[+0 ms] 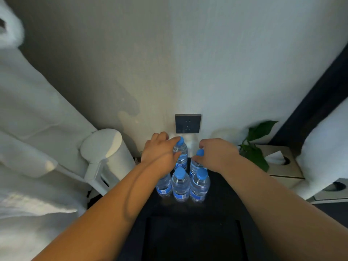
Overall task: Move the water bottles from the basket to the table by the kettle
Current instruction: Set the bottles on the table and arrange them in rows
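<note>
Two bare forearms are extended over a dark, flat-topped table (222, 194), in whose near part a rectangular recess is seen. Three clear plastic water bottles with blue caps and blue labels are lined up upright in a front row. The left front bottle (163, 186) is partly hidden behind the left forearm, the middle front bottle (180, 186) is set just beside it, and the right front bottle (200, 185) is placed close against the middle one.

Just behind them, two more bottles of the same kind are held upright; their bases are hidden by the front row. The rear left bottle (181, 155) is gripped at its shoulder by the left hand (160, 149), with thumb and fingers curled round it just below the cap. The rear right bottle (194, 165) is pinched at its blue cap by the curled fingers of the right hand (218, 153).

A white cylindrical electric kettle (107, 151) is seen near the bottles on the left, with rumpled white bedding (28, 129) beyond it. To the right, a beige square tissue box (282, 170) and a green leafy plant (258, 146) are set. Farthest back, a dark grey wall socket (188, 123) is mounted on the pale wall (207, 53).
</note>
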`<action>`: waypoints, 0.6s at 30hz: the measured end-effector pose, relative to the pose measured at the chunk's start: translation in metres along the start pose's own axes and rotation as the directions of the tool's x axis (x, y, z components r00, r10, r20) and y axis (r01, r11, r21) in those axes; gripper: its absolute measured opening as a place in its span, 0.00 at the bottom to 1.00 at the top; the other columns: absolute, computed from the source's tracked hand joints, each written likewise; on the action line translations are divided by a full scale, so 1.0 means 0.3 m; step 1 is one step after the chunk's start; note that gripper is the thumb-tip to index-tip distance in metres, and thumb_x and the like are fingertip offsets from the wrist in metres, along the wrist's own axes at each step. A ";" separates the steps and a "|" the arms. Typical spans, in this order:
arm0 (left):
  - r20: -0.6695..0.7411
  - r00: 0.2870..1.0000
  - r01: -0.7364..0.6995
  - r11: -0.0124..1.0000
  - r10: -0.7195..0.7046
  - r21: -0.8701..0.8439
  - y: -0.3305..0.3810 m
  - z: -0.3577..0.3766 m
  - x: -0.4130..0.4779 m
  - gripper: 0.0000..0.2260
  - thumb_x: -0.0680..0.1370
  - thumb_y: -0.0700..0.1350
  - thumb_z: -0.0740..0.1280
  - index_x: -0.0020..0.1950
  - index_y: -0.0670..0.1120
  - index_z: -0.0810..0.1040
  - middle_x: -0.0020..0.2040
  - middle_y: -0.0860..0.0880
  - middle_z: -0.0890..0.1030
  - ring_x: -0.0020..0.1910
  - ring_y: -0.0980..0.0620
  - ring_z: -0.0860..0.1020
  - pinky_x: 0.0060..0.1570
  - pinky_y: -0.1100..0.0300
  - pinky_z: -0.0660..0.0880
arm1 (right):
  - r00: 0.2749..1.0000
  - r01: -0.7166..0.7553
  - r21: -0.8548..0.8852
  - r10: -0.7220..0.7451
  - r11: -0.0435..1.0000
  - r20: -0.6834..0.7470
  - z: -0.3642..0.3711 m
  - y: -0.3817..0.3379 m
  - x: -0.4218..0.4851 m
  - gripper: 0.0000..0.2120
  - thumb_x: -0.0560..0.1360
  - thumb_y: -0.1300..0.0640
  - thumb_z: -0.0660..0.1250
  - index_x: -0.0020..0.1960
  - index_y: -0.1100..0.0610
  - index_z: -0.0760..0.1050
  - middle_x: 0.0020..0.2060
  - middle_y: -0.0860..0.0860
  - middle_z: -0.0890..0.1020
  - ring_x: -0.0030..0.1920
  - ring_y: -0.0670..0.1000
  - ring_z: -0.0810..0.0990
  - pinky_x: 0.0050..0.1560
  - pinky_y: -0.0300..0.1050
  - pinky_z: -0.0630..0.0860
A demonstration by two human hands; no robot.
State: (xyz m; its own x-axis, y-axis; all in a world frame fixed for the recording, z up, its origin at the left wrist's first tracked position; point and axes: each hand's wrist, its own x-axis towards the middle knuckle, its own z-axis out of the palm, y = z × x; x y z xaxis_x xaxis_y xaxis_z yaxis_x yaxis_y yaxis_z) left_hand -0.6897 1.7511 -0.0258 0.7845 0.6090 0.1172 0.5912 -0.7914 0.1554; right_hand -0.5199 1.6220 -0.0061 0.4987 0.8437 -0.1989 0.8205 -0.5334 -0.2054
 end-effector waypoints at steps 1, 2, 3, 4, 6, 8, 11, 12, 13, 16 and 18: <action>-0.003 1.000 0.002 1.000 -0.002 0.012 0.002 0.005 -0.006 0.25 0.80 0.59 0.64 0.77 0.58 0.68 0.67 0.48 0.73 0.65 0.45 0.69 0.60 0.51 0.69 | 1.000 0.001 0.022 -0.002 1.000 0.008 0.000 0.002 -0.005 0.17 0.75 0.36 0.69 0.55 0.47 0.78 0.47 0.48 0.79 0.46 0.50 0.77 0.41 0.46 0.73; -0.005 1.000 0.003 1.000 -0.003 0.019 0.003 0.010 -0.012 0.26 0.81 0.59 0.64 0.78 0.58 0.67 0.69 0.48 0.72 0.67 0.45 0.68 0.61 0.50 0.69 | 1.000 0.003 0.044 -0.003 0.999 0.010 -0.001 0.004 -0.007 0.14 0.76 0.38 0.70 0.52 0.48 0.77 0.46 0.48 0.79 0.45 0.51 0.78 0.41 0.46 0.73; -0.007 1.000 0.004 1.000 -0.003 0.020 0.004 0.014 -0.018 0.26 0.81 0.60 0.63 0.79 0.58 0.66 0.71 0.47 0.71 0.68 0.45 0.67 0.63 0.49 0.69 | 1.000 0.007 0.054 -0.007 0.999 0.006 -0.001 0.004 -0.009 0.12 0.76 0.41 0.70 0.49 0.48 0.77 0.46 0.49 0.80 0.45 0.52 0.78 0.41 0.46 0.73; -0.008 1.000 0.003 1.000 -0.003 0.016 0.005 0.018 -0.023 0.26 0.81 0.60 0.63 0.79 0.57 0.66 0.73 0.47 0.70 0.69 0.45 0.66 0.64 0.48 0.69 | 1.000 0.012 0.052 -0.012 0.999 -0.005 0.000 0.003 -0.009 0.11 0.77 0.42 0.70 0.48 0.49 0.76 0.46 0.50 0.80 0.45 0.52 0.78 0.41 0.46 0.73; -0.018 1.000 0.002 1.000 -0.002 -0.003 0.004 0.026 -0.032 0.27 0.81 0.59 0.63 0.80 0.56 0.66 0.73 0.47 0.70 0.70 0.45 0.65 0.65 0.47 0.69 | 0.999 0.024 0.042 -0.023 0.999 -0.039 0.008 -0.004 -0.006 0.11 0.79 0.44 0.68 0.48 0.51 0.73 0.45 0.50 0.78 0.45 0.53 0.77 0.42 0.46 0.71; -0.032 0.999 0.004 1.000 -0.005 -0.029 0.003 0.033 -0.040 0.27 0.81 0.59 0.64 0.79 0.56 0.66 0.73 0.47 0.70 0.71 0.45 0.64 0.66 0.47 0.69 | 0.997 0.032 0.040 -0.029 0.999 -0.071 0.018 -0.012 0.002 0.11 0.81 0.45 0.67 0.47 0.51 0.70 0.43 0.50 0.75 0.44 0.53 0.75 0.42 0.46 0.70; -0.040 0.999 0.008 0.999 -0.010 -0.045 0.006 0.039 -0.046 0.26 0.81 0.57 0.64 0.79 0.56 0.66 0.73 0.48 0.70 0.71 0.46 0.63 0.66 0.48 0.69 | 0.995 0.027 0.060 -0.022 0.998 -0.094 0.027 -0.016 0.026 0.11 0.81 0.46 0.66 0.47 0.52 0.69 0.43 0.50 0.74 0.43 0.53 0.74 0.42 0.45 0.68; -0.040 0.999 0.008 0.999 -0.010 -0.049 0.007 0.039 -0.046 0.26 0.81 0.57 0.64 0.79 0.55 0.66 0.73 0.48 0.70 0.71 0.46 0.63 0.66 0.48 0.69 | 0.995 0.025 0.067 -0.019 0.997 -0.099 0.026 -0.016 0.036 0.11 0.81 0.47 0.66 0.47 0.52 0.69 0.43 0.51 0.74 0.43 0.54 0.73 0.43 0.45 0.68; -0.041 0.999 0.007 0.999 -0.009 -0.053 0.008 0.039 -0.046 0.26 0.81 0.56 0.64 0.79 0.55 0.66 0.73 0.48 0.70 0.70 0.46 0.62 0.66 0.48 0.70 | 0.994 0.027 0.072 -0.019 0.997 -0.106 0.024 -0.017 0.047 0.10 0.82 0.47 0.66 0.48 0.53 0.70 0.44 0.51 0.76 0.43 0.54 0.73 0.43 0.45 0.68; -0.052 0.999 0.008 0.997 -0.012 -0.072 0.005 0.040 -0.050 0.26 0.81 0.55 0.64 0.79 0.55 0.66 0.72 0.50 0.71 0.69 0.46 0.62 0.65 0.48 0.70 | 0.992 0.041 0.073 -0.032 0.997 -0.124 0.016 -0.024 0.081 0.10 0.82 0.48 0.66 0.55 0.55 0.76 0.50 0.54 0.81 0.45 0.53 0.74 0.44 0.45 0.68; -0.055 0.998 0.012 0.997 -0.017 -0.077 0.003 0.045 -0.051 0.26 0.81 0.56 0.64 0.79 0.55 0.66 0.72 0.51 0.71 0.69 0.47 0.61 0.65 0.48 0.71 | 0.990 0.044 0.082 -0.032 0.996 -0.138 0.016 -0.025 0.093 0.13 0.83 0.47 0.67 0.61 0.55 0.78 0.53 0.55 0.82 0.48 0.55 0.78 0.44 0.45 0.69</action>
State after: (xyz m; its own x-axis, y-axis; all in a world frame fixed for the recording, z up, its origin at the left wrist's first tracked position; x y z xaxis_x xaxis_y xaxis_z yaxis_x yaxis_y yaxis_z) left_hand -0.6986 1.7404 -0.0407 0.7629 0.6241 0.1688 0.5846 -0.7774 0.2319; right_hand -0.5135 1.6495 -0.0146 0.5059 0.8606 -0.0581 0.8160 -0.4993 -0.2913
